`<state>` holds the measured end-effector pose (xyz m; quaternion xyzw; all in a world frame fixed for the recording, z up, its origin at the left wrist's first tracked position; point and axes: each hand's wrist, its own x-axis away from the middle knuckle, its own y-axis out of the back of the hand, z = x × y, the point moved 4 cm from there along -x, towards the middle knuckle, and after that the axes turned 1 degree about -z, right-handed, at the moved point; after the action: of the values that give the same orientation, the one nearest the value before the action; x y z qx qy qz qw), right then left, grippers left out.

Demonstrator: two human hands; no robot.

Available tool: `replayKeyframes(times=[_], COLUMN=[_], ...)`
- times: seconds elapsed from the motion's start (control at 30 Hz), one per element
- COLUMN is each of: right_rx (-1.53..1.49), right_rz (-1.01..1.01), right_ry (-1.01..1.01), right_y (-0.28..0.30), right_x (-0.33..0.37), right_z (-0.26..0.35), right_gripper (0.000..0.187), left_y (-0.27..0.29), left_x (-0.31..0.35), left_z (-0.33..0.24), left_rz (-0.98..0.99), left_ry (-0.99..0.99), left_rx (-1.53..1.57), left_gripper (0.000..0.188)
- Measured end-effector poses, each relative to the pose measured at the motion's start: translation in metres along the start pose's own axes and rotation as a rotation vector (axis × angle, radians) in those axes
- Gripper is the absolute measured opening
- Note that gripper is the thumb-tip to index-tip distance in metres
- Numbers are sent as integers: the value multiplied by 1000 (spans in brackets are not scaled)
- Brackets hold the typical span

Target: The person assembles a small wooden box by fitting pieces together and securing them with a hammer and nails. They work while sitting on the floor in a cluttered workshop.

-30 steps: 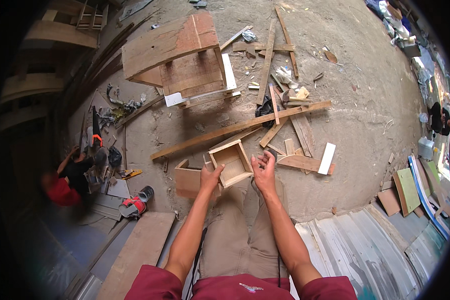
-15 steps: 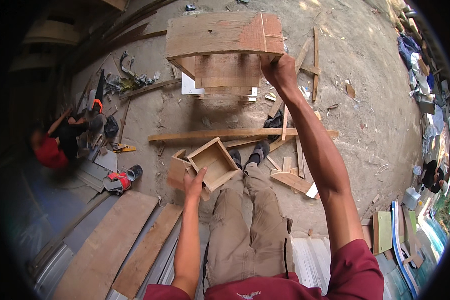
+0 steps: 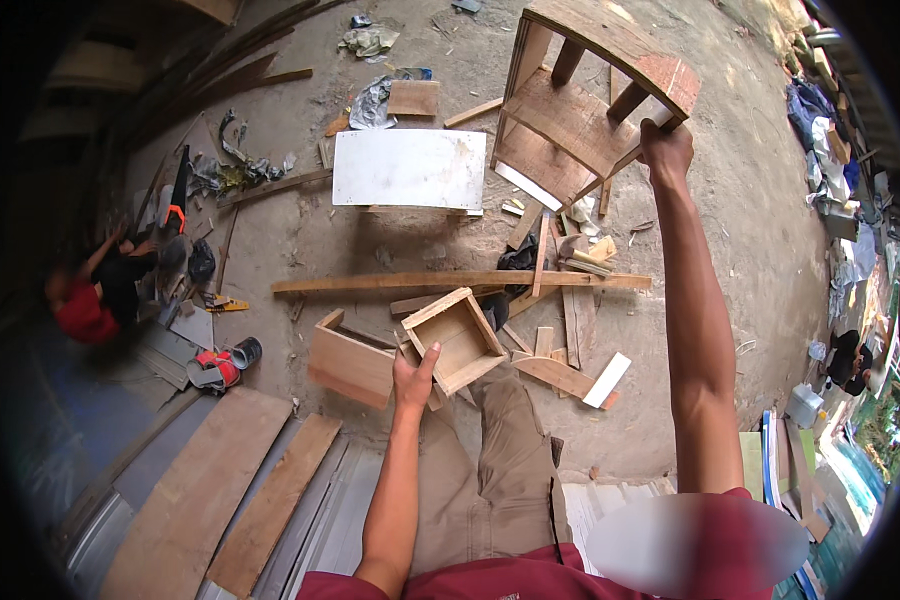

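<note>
My left hand (image 3: 413,377) grips the near left edge of a small open wooden box (image 3: 460,340), thumb over its rim. The box looks like a drawer and is tilted above my legs. Out at the upper right, my right hand (image 3: 667,150) is closed on the lower corner of a wooden cabinet frame (image 3: 560,135). The frame has board sides, short posts and an open front, and hangs tilted off the ground. A second wooden box (image 3: 350,365) sits just left of the small one, partly behind my left hand. A white rectangular panel (image 3: 408,168) stands left of the frame.
A long wooden strip (image 3: 370,283) crosses the ground before my feet. Offcuts and a hammer (image 3: 580,258) lie to its right. Long boards (image 3: 205,490) rest at lower left near a red paint can (image 3: 215,368). Another person (image 3: 95,300) sits at far left.
My right hand has carried the cabinet frame to the right and turned it, uncovering the white panel. My left hand still holds the small box, now slightly further right in the picture.
</note>
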<state>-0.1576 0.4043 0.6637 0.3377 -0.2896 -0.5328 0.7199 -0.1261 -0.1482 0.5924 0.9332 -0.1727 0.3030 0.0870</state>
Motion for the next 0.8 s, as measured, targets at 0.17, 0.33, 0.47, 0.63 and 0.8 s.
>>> replayKeyframes(times=[0.17, 0.33, 0.47, 0.63, 0.8], right_rx=[-522, -563, -344, -338, -349], right_rz=[-33, -259, -243, 29, 135], right_ry=[-300, -208, -236, -277, -130], right_y=[-58, -157, -215, -224, -225], right_x=[23, 29, 66, 123, 137], right_z=[-39, -96, -112, -93, -93], right_gripper=[46, 43, 70, 81, 101], left_y=[-5, 1, -2, 4, -15], left_x=[5, 6, 5, 3, -11], left_z=[8, 0, -17, -8, -18], left_rz=[-56, -81, -121, -121, -100], left_ry=[59, 56, 90, 115, 76], left_rx=[-40, -109, -133, -141, -145], left_gripper=[57, 59, 62, 61, 60])
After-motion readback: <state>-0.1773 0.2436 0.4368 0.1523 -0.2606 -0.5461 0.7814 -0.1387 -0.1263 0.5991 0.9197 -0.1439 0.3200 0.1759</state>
